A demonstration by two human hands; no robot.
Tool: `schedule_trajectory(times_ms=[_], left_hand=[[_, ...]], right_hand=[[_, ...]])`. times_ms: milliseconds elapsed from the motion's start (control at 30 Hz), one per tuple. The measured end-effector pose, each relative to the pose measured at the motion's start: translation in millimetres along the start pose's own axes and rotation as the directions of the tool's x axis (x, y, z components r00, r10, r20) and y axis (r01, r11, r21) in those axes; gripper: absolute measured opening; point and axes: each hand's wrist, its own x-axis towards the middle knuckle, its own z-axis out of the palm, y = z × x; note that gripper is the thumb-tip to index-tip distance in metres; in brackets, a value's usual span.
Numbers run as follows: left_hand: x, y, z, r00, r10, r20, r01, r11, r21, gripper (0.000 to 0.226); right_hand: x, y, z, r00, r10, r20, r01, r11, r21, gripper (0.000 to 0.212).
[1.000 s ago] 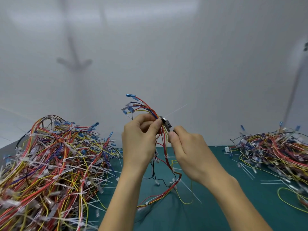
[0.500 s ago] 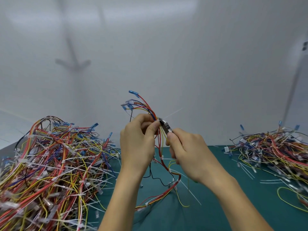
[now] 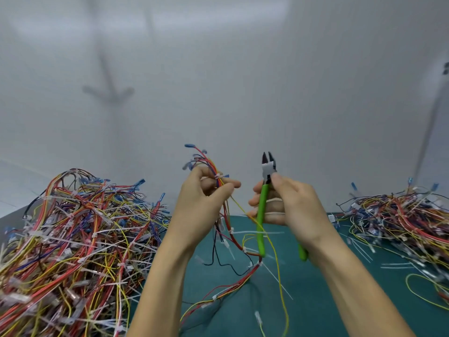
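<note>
At the bottom middle, the wire bundle (image 3: 243,280) trails onto the green mat (image 3: 328,300). Higher up, the left hand (image 3: 201,203) pinches its top near a white tie (image 3: 218,176). The right hand (image 3: 296,205) grips the green cutters (image 3: 262,210), blades up and a little apart. A careless snip could cut a wire instead of the tie.

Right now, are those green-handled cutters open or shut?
Open: the cutters show two dark blade tips apart in a V above the right hand, clear of the wire harness the left hand holds.
</note>
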Motion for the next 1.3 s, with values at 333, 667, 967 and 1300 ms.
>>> schedule_trajectory(times_ms=[333, 667, 967, 1300], left_hand=[[-5, 0, 12, 0.97, -0.075, 0.233, 0.073, 0.997, 0.017, 0.029], [-8, -3, 33, 0.997, -0.067, 0.044, 0.06, 0.988, 0.139, 0.03], [-10, 6, 25, 0.963, -0.085, 0.255, 0.061, 0.993, 0.102, 0.034], [-6, 7, 2, 0.945, -0.184, 0.271, 0.181, 0.983, 0.035, 0.015]], right_hand=[[2, 7, 3, 0.973, -0.226, -0.053, 0.231, 0.967, 0.111, 0.039], [2, 22, 13, 0.976, -0.012, -0.216, -0.117, 0.81, -0.575, 0.075], [11, 20, 5, 0.974, 0.11, -0.198, -0.158, 0.955, -0.249, 0.025], [9, 10, 1, 0.939, -0.077, -0.337, 0.066, 0.997, -0.045, 0.02]])
